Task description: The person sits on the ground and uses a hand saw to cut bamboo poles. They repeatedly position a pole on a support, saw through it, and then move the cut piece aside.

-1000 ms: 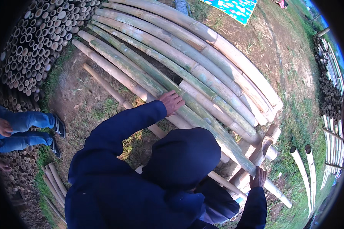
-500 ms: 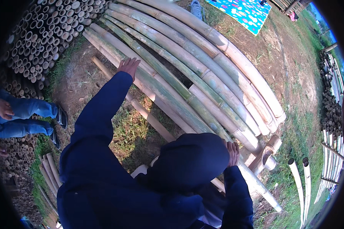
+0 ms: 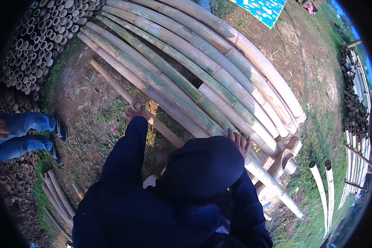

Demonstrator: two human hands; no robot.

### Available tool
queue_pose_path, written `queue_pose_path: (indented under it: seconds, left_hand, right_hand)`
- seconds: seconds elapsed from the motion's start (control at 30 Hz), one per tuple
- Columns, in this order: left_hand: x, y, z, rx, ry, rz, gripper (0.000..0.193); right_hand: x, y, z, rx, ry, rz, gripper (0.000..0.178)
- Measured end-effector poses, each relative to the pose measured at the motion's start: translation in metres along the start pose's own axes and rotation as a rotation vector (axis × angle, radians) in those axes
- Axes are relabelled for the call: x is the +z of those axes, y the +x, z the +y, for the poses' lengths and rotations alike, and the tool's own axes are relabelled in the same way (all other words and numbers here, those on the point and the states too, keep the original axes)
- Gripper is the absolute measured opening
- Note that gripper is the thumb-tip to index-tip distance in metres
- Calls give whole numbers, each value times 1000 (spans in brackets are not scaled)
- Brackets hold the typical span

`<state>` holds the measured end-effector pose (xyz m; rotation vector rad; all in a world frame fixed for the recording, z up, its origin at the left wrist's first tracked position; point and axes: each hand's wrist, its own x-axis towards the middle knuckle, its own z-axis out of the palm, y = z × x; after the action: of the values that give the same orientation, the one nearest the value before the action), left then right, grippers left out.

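While under left grip [image 3: 139, 112], pole [image 3: 124, 93] lies.

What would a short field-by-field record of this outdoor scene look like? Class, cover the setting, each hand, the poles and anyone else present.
Setting: grassy, earthy ground outdoors
Left hand: on a thin pale pole lying apart from the row
Right hand: resting on a thick bamboo pole
Row of bamboo poles: lying side by side, green to tan
Stacked cut bamboo: ends facing the camera, upper left
Other person: legs in jeans, left edge
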<state>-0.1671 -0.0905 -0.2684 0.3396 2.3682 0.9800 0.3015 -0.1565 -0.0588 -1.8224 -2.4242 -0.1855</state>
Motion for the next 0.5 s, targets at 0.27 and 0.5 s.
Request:
queue_pose_path:
  seconds: [0.27,0.5]
  left_hand:
    - [44,-94,-48,-336,-398,-309,74]
    - [31,-104,-40,-247,-444,-192,67]
  right_hand:
    - [-38,-111,23,-110,312,-244,68]
    - [-48,-231,73,117,205,-184,62]
